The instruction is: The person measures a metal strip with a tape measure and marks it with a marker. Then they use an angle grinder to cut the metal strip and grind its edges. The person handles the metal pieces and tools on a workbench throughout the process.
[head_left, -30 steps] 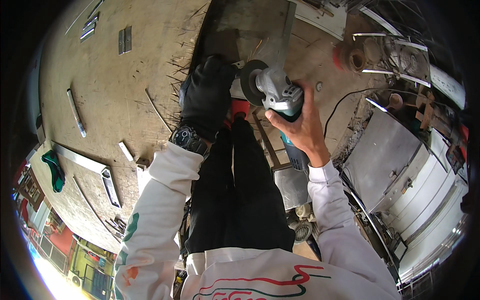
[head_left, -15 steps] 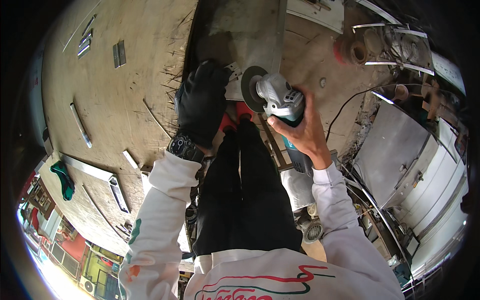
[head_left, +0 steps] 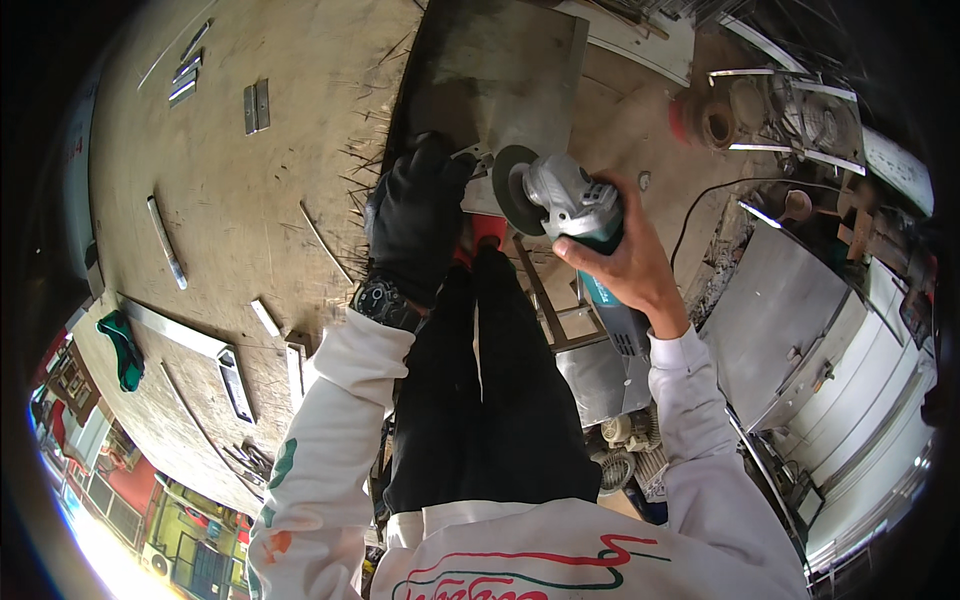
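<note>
- Angle grinder [head_left: 575, 200]: held in the air ahead of the legs [head_left: 520, 400], silver head toward the left, teal and dark body slanting down to the lower right.
- Disc [head_left: 516, 190]: on the left side of the head, edge just beside the small metal piece [head_left: 482, 160]. Contact or a thin gap: cannot tell. Spinning or still: cannot tell either. Probably best brought in squarely, with light, even pressure and no twist.
- Right hand [head_left: 642, 265]: bare, grip wrapped around the body just behind the head, thumb across the near side. Worth keeping the wrist firm and the fingertips well back from the disc.
- Left hand [head_left: 412, 215]: in a black glove, grip bunched around the small metal piece, with one end poking out toward the disc. Fingertips partly hidden, so exact pinch unclear. Likely to need a hard hold against any kick, with gloved fingers clear of the disc's path.
- Below the disc: red shoes [head_left: 488, 230]. Safer to send any sparks away from these.
- Beyond the hands: grey metal sheet [head_left: 535, 70].
- Left of the hands: wooden desk [head_left: 310, 150], bearing a hinge-like plate [head_left: 256, 107], a thin rod [head_left: 325, 240], a tube [head_left: 166, 240] and a green cloth [head_left: 122, 350].
- Right, on the floor: dark cord [head_left: 740, 182]. Best kept away from the feet and disc.
</note>
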The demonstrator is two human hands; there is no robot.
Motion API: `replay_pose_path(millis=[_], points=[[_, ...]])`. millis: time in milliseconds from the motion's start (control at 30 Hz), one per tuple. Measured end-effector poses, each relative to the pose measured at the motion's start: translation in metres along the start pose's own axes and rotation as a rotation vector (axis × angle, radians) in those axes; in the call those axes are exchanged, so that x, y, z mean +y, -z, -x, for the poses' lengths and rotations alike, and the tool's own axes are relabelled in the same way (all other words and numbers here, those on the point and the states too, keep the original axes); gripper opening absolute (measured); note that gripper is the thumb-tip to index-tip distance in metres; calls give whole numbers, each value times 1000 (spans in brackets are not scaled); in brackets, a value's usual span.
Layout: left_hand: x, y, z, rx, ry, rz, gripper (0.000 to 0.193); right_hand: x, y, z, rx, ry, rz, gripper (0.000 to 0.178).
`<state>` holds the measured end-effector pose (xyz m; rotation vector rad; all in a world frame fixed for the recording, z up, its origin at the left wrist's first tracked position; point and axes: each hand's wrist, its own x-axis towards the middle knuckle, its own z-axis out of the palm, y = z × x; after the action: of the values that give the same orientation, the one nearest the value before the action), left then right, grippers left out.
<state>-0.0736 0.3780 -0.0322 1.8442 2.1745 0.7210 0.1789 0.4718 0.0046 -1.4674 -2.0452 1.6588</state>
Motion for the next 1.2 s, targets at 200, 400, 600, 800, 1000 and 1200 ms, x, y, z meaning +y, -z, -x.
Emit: replay_pose_path(millis=[200, 400, 600, 800, 1000, 1200], points=[[2, -2, -1, -1, 34, -51, 32, -11, 11, -30, -36, 70, 113, 90], [5, -1, -2, 4, 54, -33, 29, -4, 9, -26, -27, 153, 153, 88], [9, 3, -5, -39, 108, -17, 23, 15, 6, 2, -38, 77, 135, 88], [2, 0, 3, 97, 116, 158, 39, 38, 25, 25, -114, -60, -217, 102], [22, 4, 1, -2, 371, 543, 46, 47, 38, 48, -105, -158, -400, 111], [-9, -13, 11, -48, -76, 8, 59, 28, 37, 54, -58, -204, -446, 107]])
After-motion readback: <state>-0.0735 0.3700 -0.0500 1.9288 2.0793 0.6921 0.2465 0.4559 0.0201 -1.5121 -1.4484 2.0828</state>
